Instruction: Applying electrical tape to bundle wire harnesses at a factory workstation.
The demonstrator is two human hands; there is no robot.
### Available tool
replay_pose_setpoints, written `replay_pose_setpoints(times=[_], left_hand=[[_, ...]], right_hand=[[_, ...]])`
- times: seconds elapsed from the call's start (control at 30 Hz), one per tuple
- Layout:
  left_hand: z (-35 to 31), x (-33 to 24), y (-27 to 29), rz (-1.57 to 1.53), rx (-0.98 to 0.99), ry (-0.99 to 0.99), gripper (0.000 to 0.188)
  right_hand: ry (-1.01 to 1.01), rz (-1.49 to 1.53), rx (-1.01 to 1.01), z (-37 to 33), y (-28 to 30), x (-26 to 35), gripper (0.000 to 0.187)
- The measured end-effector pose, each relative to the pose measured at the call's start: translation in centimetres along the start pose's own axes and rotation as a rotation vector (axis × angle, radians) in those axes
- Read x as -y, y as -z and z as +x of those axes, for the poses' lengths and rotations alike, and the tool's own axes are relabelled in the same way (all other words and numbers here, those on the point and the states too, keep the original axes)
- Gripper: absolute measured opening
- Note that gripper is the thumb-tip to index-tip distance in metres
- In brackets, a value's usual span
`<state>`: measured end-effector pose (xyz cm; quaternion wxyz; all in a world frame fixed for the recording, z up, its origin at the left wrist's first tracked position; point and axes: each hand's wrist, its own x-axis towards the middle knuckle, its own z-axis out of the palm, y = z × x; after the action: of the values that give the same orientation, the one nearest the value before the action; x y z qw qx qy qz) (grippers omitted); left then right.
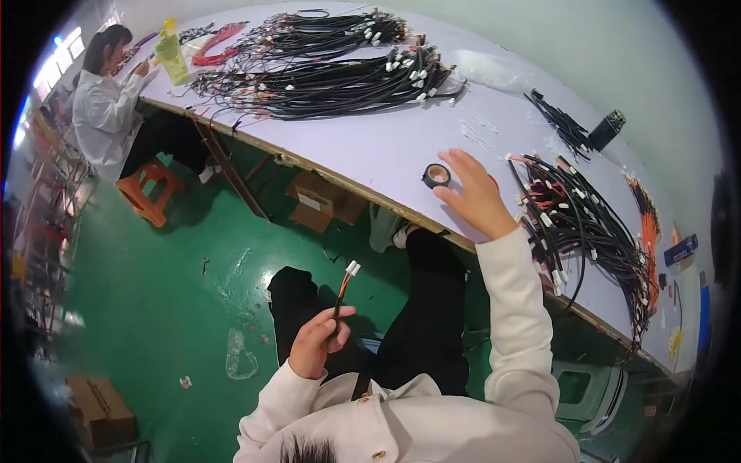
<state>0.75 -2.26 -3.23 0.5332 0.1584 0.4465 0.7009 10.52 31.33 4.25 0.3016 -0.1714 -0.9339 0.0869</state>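
Above my lap, my left hand [318, 339] is closed on a wire harness [342, 292], with orange and dark wires rising from the fingers to a white plug at the top. The rest of that harness is hidden by the hand and dark clothing. Over the table's near edge reaches my right hand [472, 193], its fingers apart and nothing held in them. Right beside its thumb and fingers lies a roll of black tape [437, 176] on the white tabletop; whether the fingertips touch it I cannot tell.
Two big bundles of black cables [332, 85] lie along the table [363, 150]. More harnesses [579, 208] are heaped at the right, near a dark cylinder [607, 130]. A co-worker [108, 108] sits far left on an orange stool [150, 191]. A cardboard box [324, 202] stands beneath the table.
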Motion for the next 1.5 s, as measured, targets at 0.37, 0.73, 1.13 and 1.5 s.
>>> replay_pose_setpoints(times=[0.37,0.73,1.13,1.5], left_hand=[[-0.4,-1.1,1.4,0.097,-0.019,-0.171,0.044],[-0.9,-1.6,-0.2,0.179,0.072,-0.098,0.058],[-2.0,-1.5,-0.5,0.246,0.102,-0.094,0.060],[-2.1,-2.4,-0.9,0.283,0.125,-0.052,0.060]], right_hand=[[-0.382,1.177,0.459,-2.8,-0.8,10.4,0.031],[-0.995,1.603,0.733,-11.5,-7.6,16.5,0.019],[-0.651,1.732,0.859,-11.0,-6.4,16.9,0.047],[-0.289,1.528,0.687,-12.1,-7.2,15.6,0.044]])
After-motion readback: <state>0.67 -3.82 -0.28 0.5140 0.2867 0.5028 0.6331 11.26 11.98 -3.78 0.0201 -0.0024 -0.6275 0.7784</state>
